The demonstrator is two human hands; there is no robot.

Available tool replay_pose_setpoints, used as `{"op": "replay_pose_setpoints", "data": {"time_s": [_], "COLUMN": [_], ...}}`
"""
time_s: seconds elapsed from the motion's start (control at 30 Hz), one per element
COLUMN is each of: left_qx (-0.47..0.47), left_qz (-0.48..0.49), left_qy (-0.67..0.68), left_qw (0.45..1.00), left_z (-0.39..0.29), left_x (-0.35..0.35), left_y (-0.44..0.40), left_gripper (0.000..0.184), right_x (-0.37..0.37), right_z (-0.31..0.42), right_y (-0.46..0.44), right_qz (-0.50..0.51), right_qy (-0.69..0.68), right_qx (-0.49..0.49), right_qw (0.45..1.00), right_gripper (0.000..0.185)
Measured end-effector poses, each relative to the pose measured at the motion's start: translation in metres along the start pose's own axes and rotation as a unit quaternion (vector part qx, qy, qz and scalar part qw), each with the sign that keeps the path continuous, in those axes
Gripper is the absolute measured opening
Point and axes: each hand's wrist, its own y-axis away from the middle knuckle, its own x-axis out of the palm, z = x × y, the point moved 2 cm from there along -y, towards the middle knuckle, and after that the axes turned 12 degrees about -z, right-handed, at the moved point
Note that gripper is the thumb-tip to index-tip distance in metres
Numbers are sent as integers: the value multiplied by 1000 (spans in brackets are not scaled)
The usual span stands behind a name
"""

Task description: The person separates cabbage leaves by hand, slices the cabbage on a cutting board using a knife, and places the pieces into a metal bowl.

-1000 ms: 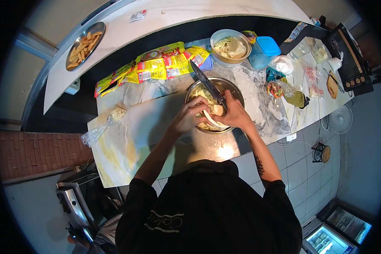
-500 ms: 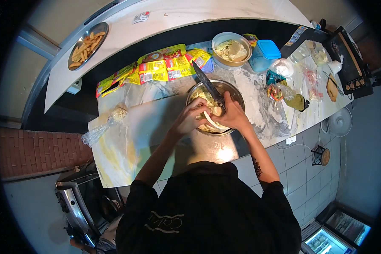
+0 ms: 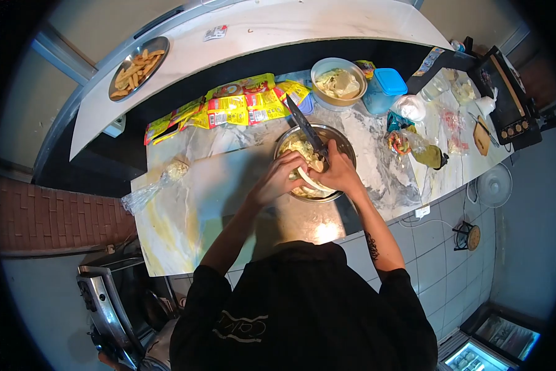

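Over a metal bowl (image 3: 350, 141), my right hand (image 3: 341, 172) is closed around the handle of a dark-bladed knife (image 3: 303, 122), whose blade points up and to the left. My left hand (image 3: 277, 181) grips a pale, curved piece of what looks like cabbage (image 3: 312, 180); the right fingers also touch this piece. Pale chopped pieces (image 3: 298, 148) lie inside the bowl, partly hidden by both hands. Where the knife edge meets the held piece cannot be made out.
Behind the bowl stand yellow packets (image 3: 241, 102), a second bowl (image 3: 338, 104) of pale pieces and a blue-lidded container (image 3: 386, 89). Plastic bags (image 3: 408, 108) and an oven (image 3: 504, 99) are right. A knotted plastic bag (image 3: 160, 182) lies left; a plate of fries (image 3: 139, 68) sits on the ledge.
The view has shifted slightly. The left fingers have moved a little over the pale piece. The knife stays in the right hand, at nearly the same angle.
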Motion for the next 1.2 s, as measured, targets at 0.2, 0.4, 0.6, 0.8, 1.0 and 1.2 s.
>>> {"op": "replay_pose_setpoints", "data": {"time_s": [0.2, 0.4, 0.6, 0.8, 1.0, 1.2], "left_qx": [9, -4, -19, -32, -32, -49], "left_qz": [-10, -26, -24, -26, -14, 16], "left_qy": [13, 20, 11, 12, 10, 0], "left_qw": [1000, 999, 999, 999, 999, 999], "left_z": [4, 3, 2, 0, 2, -9], "left_x": [4, 8, 10, 8, 12, 3], "left_y": [0, 5, 2, 0, 3, -3], "left_gripper": [30, 32, 33, 35, 37, 33], "right_x": [11, 10, 10, 8, 12, 16], "right_z": [-16, -20, -20, -19, -27, -37], "right_y": [-3, -1, -1, 0, -1, -3], "right_qz": [-28, -46, -46, -42, -44, -39], "right_qy": [-10, -16, -16, -23, 16, -3], "right_qx": [-19, -19, -10, -2, 6, -2], "right_qw": [999, 999, 999, 999, 999, 999], "right_gripper": [83, 82, 81, 88, 107, 108]}}
